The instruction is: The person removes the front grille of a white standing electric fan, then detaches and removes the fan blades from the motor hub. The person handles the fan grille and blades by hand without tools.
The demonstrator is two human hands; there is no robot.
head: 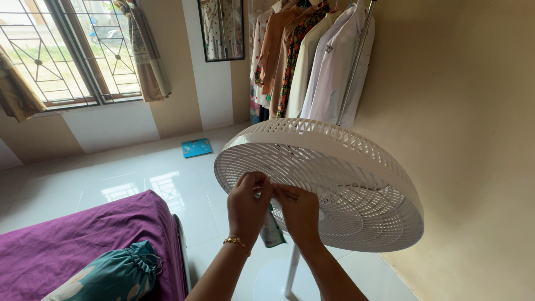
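While both hands meet at the fan grille, the scene breaks down like this, big to small.

room: white tiled floor (pixel 128 178), beige wall (pixel 473 139) on the right, barred window (pixel 67 50) with tied curtains top left, narrow mirror (pixel 221 28) on the far wall.
clothes rail: shirts and a floral garment (pixel 312 56) hang just behind the fan, near the wall.
bed: purple cover (pixel 72 245) bottom left, teal patterned pillow (pixel 111 276) lying on it.
fan: white pedestal fan (pixel 345 167), head tilted so the grille faces up and toward the camera; round base and pole (pixel 290 270) on the floor below the arms.
scale: blue flat square (pixel 196 147) on the floor, well apart from the fan, looks like a bathroom scale.
left hand: left hand (pixel 248 206) curled nearly closed, fingertips pinched at the front rim of the grille; gold bracelet (pixel 237 241) on the wrist.
right hand: right hand (pixel 301 212) also curled, fingertips touching the left's at the same spot on the rim. What is pinched is too small to tell, maybe a clip or a small piece.
cloth: greenish patterned item (pixel 272 231) hanging below the hands, partly hidden; cannot tell if either hand holds it.
doing it well (judgement): keep both thumbs right at the rim, work with small pinch force, steady the tilted head so it doesn't swing, avoid poking fingers through the slats.
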